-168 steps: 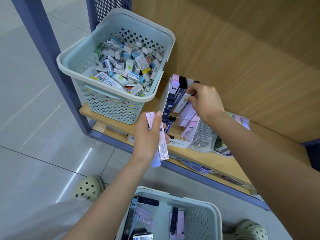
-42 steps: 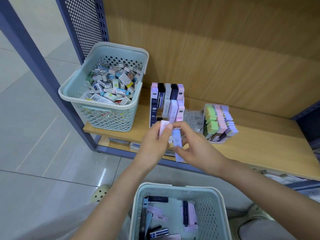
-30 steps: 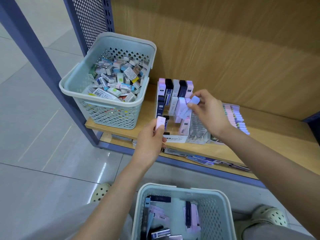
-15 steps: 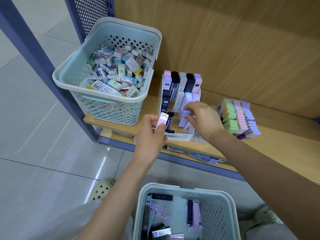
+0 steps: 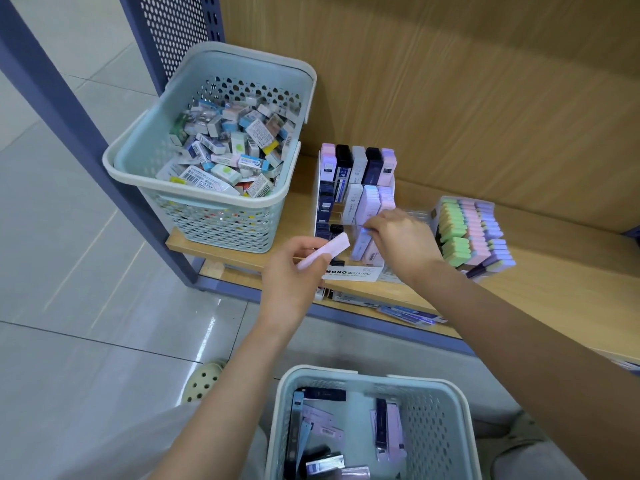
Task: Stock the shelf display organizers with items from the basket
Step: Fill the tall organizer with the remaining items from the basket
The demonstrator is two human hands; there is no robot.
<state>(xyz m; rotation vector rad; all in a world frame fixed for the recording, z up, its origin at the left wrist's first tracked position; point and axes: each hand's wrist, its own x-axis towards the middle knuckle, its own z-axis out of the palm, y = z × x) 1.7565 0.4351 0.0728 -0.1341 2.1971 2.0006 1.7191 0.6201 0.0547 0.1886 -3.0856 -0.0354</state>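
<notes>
A clear tiered display organizer (image 5: 353, 276) stands on the wooden shelf, its slots holding slim pink, purple, white and dark lead cases. My right hand (image 5: 401, 239) pinches a pale blue case (image 5: 360, 245) at its top, standing in the organizer's front row. My left hand (image 5: 294, 268) holds a pink case (image 5: 327, 250) just in front of the organizer's left side. A light blue basket (image 5: 287, 403) on the floor below me holds several more cases.
A second light blue basket (image 5: 221, 206) full of small boxed erasers sits on the shelf's left end by the blue upright (image 5: 79, 133). A tray of green, pink and purple erasers (image 5: 474, 233) stands right of the organizer. Flat packs lie on the lower shelf edge (image 5: 412, 315).
My right hand took the blue case from my left hand, carried it to the organizer and lowered it into the front row. My left hand keeps the pink case.
</notes>
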